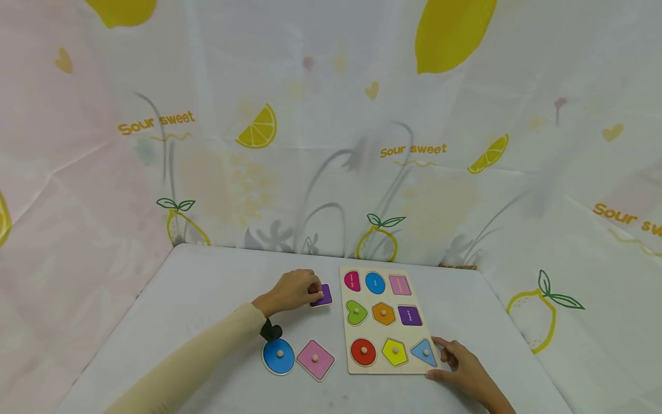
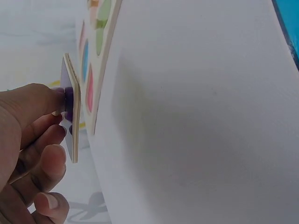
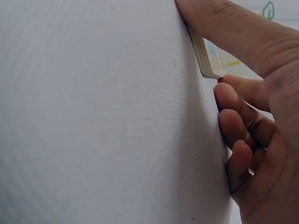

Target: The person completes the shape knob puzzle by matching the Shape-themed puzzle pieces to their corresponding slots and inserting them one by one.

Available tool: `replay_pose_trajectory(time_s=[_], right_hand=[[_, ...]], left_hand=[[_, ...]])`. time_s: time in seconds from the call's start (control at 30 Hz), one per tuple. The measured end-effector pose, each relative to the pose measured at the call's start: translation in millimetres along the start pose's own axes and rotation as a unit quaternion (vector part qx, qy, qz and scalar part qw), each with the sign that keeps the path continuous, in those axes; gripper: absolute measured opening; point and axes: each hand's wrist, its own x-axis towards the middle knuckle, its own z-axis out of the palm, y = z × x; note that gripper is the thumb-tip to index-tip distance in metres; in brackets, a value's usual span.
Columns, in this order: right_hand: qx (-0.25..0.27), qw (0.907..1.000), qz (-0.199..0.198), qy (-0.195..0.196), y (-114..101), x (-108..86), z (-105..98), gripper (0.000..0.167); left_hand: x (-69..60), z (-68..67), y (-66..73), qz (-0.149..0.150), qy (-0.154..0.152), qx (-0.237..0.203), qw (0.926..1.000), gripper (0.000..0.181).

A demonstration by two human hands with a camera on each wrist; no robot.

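Observation:
In the head view my left hand point(image 1: 296, 290) pinches a purple square puzzle piece point(image 1: 326, 295) by its knob, left of the wooden shape puzzle board point(image 1: 369, 332). The left wrist view shows the piece's pale wooden edge point(image 2: 76, 121) tilted up off the table, with thumb and fingertips at its purple face. My right hand point(image 1: 465, 368) holds the board's near right corner, thumb at the front edge and a finger along the right side. Green heart, orange hexagon, red circle, yellow pentagon and blue triangle pieces sit in the board. Its far row and the purple square slot show no knobs.
A blue round piece point(image 1: 278, 356) and a pink piece point(image 1: 316, 360) lie on the white table point(image 1: 217, 379) left of the board, knobs up. A lemon-print cloth point(image 1: 331, 172) rises behind the table and at both sides.

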Motion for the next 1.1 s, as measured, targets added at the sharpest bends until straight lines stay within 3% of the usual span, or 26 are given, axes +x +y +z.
replay_pose_trajectory(time_s=[0.5,1.1], right_hand=[[-0.003,0.9999,0.010,0.002,-1,-0.6,0,0.085],[0.010,0.9998,0.014,0.001,-2,0.0,0,0.086]], left_hand=[[18.7,6.9,18.4,0.019,-0.006,0.008,0.9998,0.016],[43.1,24.4,49.3,0.042,-0.025,-0.006,0.9988,0.018]])
